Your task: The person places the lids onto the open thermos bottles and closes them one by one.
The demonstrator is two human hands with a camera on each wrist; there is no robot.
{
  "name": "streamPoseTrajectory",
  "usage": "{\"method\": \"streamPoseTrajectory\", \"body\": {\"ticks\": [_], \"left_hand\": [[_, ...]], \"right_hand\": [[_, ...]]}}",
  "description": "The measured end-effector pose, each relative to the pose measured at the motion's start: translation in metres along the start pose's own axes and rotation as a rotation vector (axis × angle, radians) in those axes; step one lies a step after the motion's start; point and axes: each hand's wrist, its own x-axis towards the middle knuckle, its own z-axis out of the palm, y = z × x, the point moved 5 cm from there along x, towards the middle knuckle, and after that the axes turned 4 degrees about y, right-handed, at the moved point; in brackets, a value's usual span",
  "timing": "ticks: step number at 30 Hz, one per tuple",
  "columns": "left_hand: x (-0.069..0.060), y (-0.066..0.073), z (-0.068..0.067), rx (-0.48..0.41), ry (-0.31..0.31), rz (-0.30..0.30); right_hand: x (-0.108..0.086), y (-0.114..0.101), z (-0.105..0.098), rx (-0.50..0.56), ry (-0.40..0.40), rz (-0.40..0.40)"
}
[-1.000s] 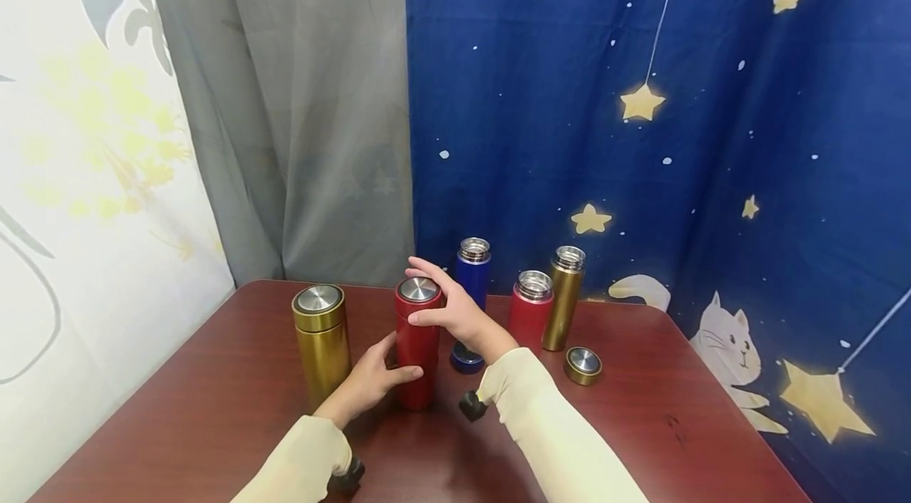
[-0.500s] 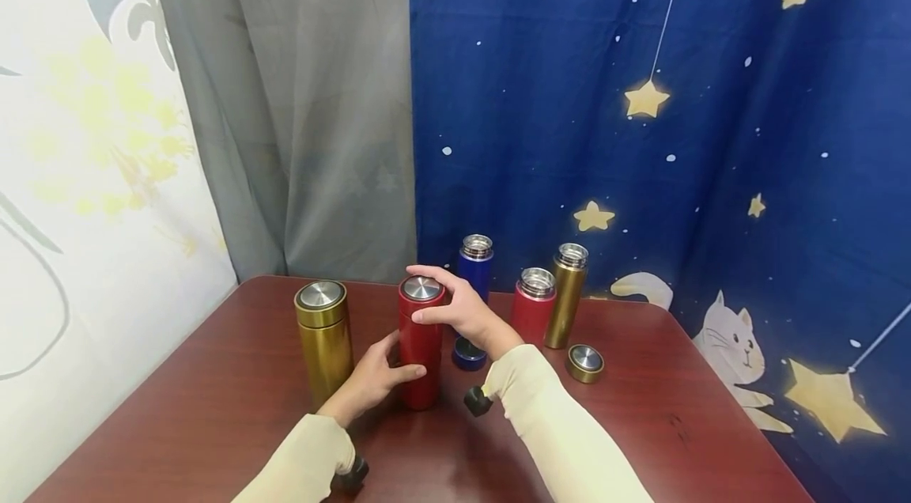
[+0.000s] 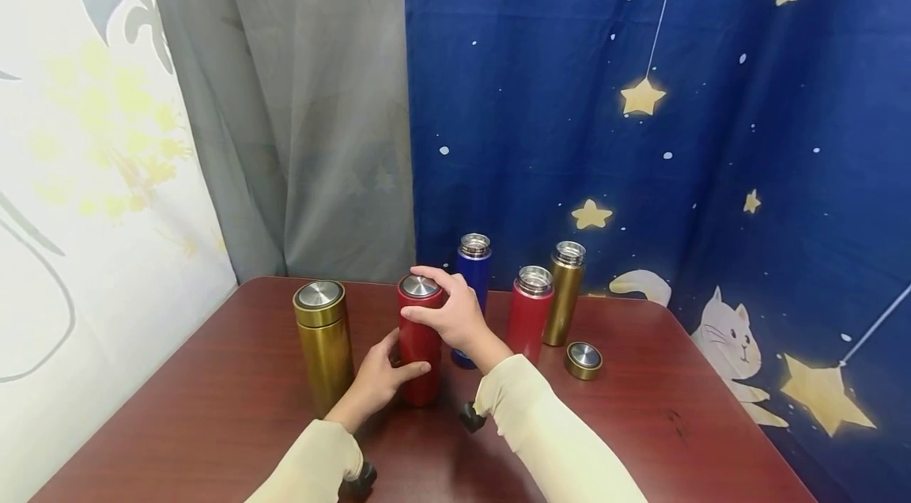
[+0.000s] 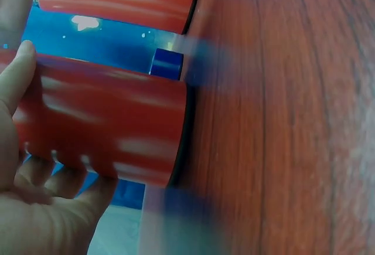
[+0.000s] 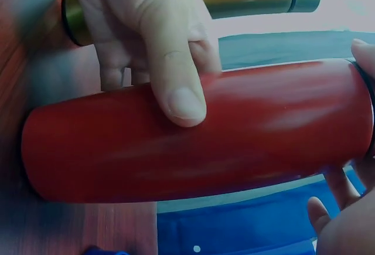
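A tall red thermos (image 3: 420, 364) stands upright on the table, its lid (image 3: 420, 286) topped with a silver disc. My left hand (image 3: 376, 378) holds the body low down, with the thumb across the near side and the fingers behind. In the left wrist view those fingers (image 4: 70, 187) curl under the red body. My right hand (image 3: 459, 315) grips the lid from the right, thumb at the front and fingers over the far side. A gold thermos (image 3: 323, 361) with its lid on stands to the left of my left hand.
Behind and to the right stand an uncapped blue bottle (image 3: 473, 274), an uncapped red bottle (image 3: 530, 317) and an uncapped slim gold bottle (image 3: 565, 297). A gold lid (image 3: 584, 361) lies at the right. A blue lid (image 4: 167, 64) rests behind the red thermos.
My right hand has turned slightly on the lid, its thumb shifting a little left across the front. My left hand keeps its hold on the body. The other bottles have stayed in place.
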Motion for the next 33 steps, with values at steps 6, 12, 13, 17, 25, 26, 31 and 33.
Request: {"method": "streamPoseTrajectory", "body": {"ticks": [6, 12, 13, 17, 25, 26, 31, 33], "left_hand": [[-0.001, 0.0, 0.0, 0.034, 0.036, -0.004], [-0.001, 0.004, -0.001, 0.079, 0.098, 0.042], [-0.001, 0.006, -0.002, 0.086, 0.115, 0.05], [-0.002, 0.009, -0.005, 0.123, 0.19, 0.069], [-0.001, 0.005, -0.007, 0.188, 0.282, 0.053], [-0.002, 0.005, -0.007, 0.193, 0.279, 0.046], [-0.002, 0.005, -0.007, 0.198, 0.277, 0.027], [-0.001, 0.006, -0.008, 0.196, 0.282, 0.029]], "right_hand": [[-0.002, -0.003, 0.001, -0.046, 0.083, -0.037], [-0.003, -0.007, 0.003, -0.099, 0.146, -0.049], [-0.002, -0.008, 0.004, -0.115, 0.152, -0.048], [0.001, -0.012, 0.006, -0.176, 0.169, -0.065], [0.007, -0.012, 0.013, -0.264, 0.187, -0.14], [0.007, -0.011, 0.014, -0.26, 0.183, -0.128], [0.009, -0.008, 0.015, -0.227, 0.146, -0.073], [0.011, -0.008, 0.014, -0.218, 0.134, -0.059]]}}
